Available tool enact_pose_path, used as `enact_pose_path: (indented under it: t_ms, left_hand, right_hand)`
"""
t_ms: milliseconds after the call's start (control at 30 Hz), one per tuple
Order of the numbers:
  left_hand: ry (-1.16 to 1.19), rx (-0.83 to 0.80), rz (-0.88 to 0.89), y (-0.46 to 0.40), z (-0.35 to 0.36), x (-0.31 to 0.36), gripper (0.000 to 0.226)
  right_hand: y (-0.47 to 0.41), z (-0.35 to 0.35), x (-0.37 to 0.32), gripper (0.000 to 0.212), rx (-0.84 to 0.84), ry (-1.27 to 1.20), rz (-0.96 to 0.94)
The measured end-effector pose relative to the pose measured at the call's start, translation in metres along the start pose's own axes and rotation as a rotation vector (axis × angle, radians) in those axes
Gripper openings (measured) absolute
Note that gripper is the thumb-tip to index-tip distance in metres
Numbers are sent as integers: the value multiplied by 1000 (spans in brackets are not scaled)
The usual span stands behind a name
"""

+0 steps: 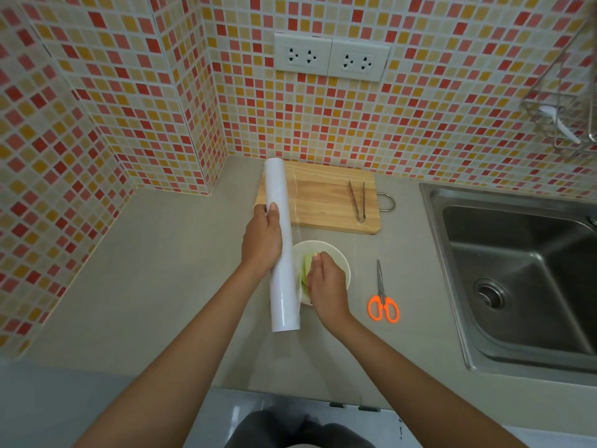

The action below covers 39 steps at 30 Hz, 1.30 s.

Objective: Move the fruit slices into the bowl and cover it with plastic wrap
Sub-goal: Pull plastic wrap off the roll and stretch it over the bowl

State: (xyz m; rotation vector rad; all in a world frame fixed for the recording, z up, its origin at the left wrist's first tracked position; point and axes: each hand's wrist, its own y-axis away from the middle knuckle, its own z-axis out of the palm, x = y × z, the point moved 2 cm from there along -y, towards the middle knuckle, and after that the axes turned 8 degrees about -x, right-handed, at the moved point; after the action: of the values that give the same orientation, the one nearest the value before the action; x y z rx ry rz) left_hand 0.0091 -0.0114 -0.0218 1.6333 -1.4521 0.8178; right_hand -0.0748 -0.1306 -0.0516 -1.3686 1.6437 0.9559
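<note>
- Wrapped around the middle of the plastic wrap roll [282, 253], the left hand [262, 242] had a firm grip, holding the white tube tilted just beside the bowl's left edge.
- Right hand [324, 282] was over the bowl [339, 257], fingers curled down; it seemed to pinch or press the film, though I couldn't tell exactly what the grip held.
- Pale green fruit slices [306, 268] already sat inside the bowl, on the table in front of the cutting board [323, 198].
- That board looked bare of fruit, with only the tongs [358, 202] lying on it, so the moving part looked done.
- A clear sheet of film seemed to stretch from the roll out over the bowl; faint edges showed across the board and table.
- Orange-handled scissors [383, 297] lay untouched on the table to the right of the bowl, near the sink [517, 273].
- Still to do, by my reckoning: cut the sheet free and tuck it around the rim.
</note>
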Motion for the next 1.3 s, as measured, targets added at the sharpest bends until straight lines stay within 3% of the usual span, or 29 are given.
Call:
enact_pose_path:
  t_ms: [300, 467, 767, 1033, 1300]
  left_hand:
    - [32, -35, 48, 6, 7, 1, 39]
    - [48, -19, 40, 4, 1, -4, 41]
    - [80, 14, 51, 1, -4, -3, 45]
    - [46, 1, 73, -2, -3, -1, 45]
    - [139, -69, 76, -1, -4, 0, 40]
  right_hand:
    - [-8, 4, -14, 31, -86, -23, 15]
    - [0, 3, -15, 39, -98, -162, 107]
    - [19, 5, -13, 42, -18, -23, 77]
    - [41, 8, -5, 43, -80, 96, 61]
    - [30, 3, 9, 45, -14, -201, 126]
